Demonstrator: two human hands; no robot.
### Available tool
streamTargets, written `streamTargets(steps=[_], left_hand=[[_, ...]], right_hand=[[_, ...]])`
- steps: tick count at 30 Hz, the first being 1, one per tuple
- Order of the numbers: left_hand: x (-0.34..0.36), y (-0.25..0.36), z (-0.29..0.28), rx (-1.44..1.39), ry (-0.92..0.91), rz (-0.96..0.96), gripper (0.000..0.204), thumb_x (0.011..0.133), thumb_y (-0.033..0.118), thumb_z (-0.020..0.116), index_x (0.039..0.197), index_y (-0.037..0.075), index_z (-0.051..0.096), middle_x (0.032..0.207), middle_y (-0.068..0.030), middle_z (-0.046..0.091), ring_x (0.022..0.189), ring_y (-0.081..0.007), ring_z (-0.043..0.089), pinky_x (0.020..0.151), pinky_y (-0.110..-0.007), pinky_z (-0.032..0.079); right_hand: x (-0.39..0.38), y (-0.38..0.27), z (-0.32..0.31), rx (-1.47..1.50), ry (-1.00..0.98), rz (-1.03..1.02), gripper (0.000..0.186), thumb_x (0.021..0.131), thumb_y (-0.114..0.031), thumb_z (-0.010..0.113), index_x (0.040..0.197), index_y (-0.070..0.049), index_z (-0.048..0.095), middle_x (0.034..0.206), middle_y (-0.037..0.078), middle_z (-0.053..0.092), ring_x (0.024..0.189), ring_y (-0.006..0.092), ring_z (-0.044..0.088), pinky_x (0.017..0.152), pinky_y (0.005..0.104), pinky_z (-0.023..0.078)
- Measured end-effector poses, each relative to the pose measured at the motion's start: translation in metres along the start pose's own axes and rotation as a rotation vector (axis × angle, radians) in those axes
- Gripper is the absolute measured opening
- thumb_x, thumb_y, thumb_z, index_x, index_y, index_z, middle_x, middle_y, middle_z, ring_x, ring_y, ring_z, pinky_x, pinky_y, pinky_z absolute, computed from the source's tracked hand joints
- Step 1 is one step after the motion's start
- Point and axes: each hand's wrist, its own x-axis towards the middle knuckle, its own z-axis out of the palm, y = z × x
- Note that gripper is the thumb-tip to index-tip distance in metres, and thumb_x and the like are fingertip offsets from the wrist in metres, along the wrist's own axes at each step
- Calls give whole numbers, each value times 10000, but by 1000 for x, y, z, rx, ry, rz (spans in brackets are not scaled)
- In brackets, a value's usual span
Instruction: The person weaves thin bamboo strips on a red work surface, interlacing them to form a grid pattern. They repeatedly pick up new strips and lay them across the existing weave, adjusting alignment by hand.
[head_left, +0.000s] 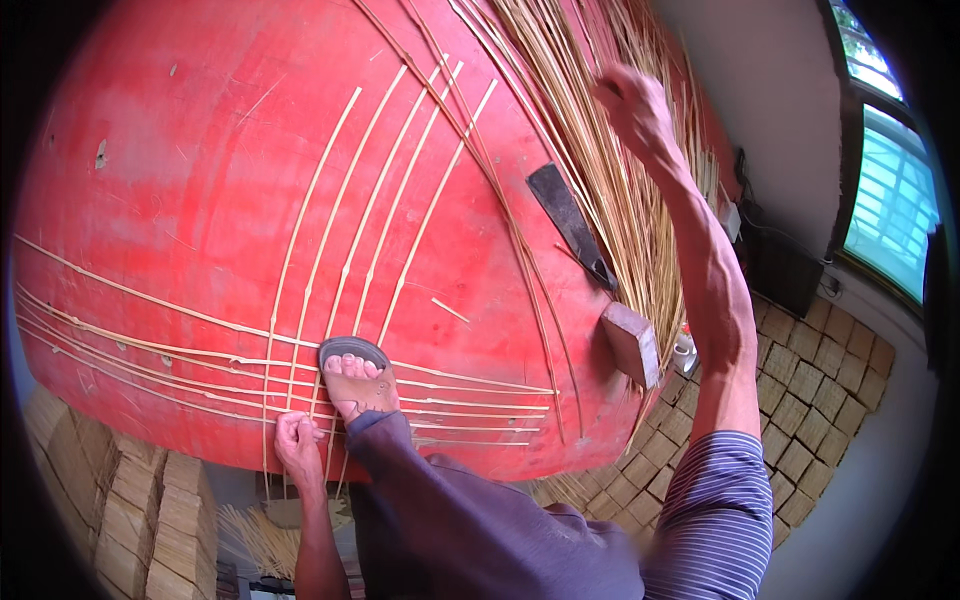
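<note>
Red-painted work surface (180, 200) extends on all sides of the sandalled foot (355, 375), the reference point. Bamboo splint lattice (345, 270) lies flat beneath the foot, its free ends reaching left, right and beyond it. Loose bamboo strip bundle (625, 220) lies beyond and right of the foot; nearer, on that side, are a dark flat blade (568, 220) and a rectangular block (630, 347). Left hand (300, 447), just left of the foot, pinches the lattice, fingers drawn together. Right hand (637, 105), far right of the foot above the bundle, is curled; its contents cannot be determined. Handling (estimated): light, springy, smooth, liable to split under sharp bending. Grip at crossings, between thumb and fingertips.
</note>
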Motion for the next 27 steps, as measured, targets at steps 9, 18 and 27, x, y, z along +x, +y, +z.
streamTargets(steps=[9,18,27], left_hand=[[2,-16,0,-45,-18,34,58,964,53,551,976,1,572,770,-38,590,632,-97,558,589,-247,466],[-2,-10,-7,-8,13,37,87,966,74,566,989,-8,581,762,-38,594,624,-101,561,577,-246,457],[0,-9,0,-20,-17,37,85,954,56,553,996,-12,583,770,-48,599,629,-106,564,579,-251,459]], right_hand=[[27,-355,74,355,159,-624,137,601,-150,653,555,-137,525,647,134,597,610,266,646,453,407,431],[-44,-249,126,486,93,-291,217,840,-40,641,1044,-38,567,922,174,574,802,395,606,631,487,516],[-125,-59,111,-209,16,0,71,844,-98,565,832,-70,629,892,161,607,756,362,658,603,462,522]])
